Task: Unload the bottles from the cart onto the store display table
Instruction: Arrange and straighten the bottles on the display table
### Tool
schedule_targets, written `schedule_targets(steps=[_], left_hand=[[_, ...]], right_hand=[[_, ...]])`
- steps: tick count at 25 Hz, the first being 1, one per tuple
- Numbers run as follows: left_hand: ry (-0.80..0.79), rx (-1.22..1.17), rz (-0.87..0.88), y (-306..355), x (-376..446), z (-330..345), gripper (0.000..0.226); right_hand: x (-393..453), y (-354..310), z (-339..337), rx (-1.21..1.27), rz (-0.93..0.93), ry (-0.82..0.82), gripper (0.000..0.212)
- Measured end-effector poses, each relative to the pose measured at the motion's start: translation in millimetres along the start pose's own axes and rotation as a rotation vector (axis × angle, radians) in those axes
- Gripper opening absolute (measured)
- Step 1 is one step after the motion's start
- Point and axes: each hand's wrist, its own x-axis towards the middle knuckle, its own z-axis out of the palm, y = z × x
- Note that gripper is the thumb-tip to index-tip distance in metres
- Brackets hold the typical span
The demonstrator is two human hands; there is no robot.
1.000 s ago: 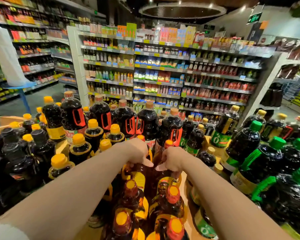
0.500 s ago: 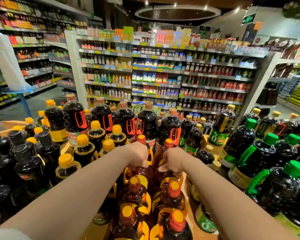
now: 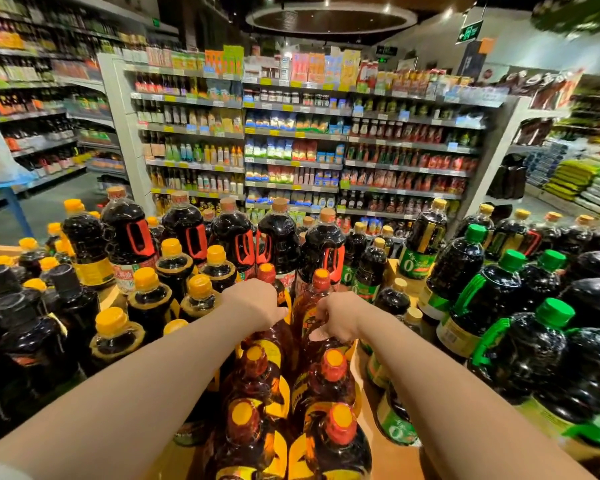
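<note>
Holding one bottle each, left hand (image 3: 257,303) & right hand (image 3: 336,320) grip tight; neighbours crowd both, could topple.

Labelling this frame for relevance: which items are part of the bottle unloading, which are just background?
In the job:
left hand gripping amber yellow-handled bottle
right hand gripping amber orange-capped bottle
wooden display table

Background:
green-capped dark bottles
red-handled dark jugs
grey store shelving
</note>
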Motion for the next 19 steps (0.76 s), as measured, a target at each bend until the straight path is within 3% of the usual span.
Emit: schedule_targets(steps=[5,11,14,19], left_hand=[[-0.014,0.003,0.078,1,0,-8,0.041],[-0.033,-0.006,0.194,-4,-5,-25,0.028],[-0.067,0.021,0.256,-3,-13,-34,0.022],[-0.108,0.196,0.359,0,-17,-29,0.037]], right_hand=[[4,1,4,-0.009,-0.003,0.023,0.031],[2,4,5,0.080,-0.015,0.012,0.054],[3,6,5,0.103,-0.020,0.007,0.054],[5,5,5,0.090,-0.027,0.014,0.052]])
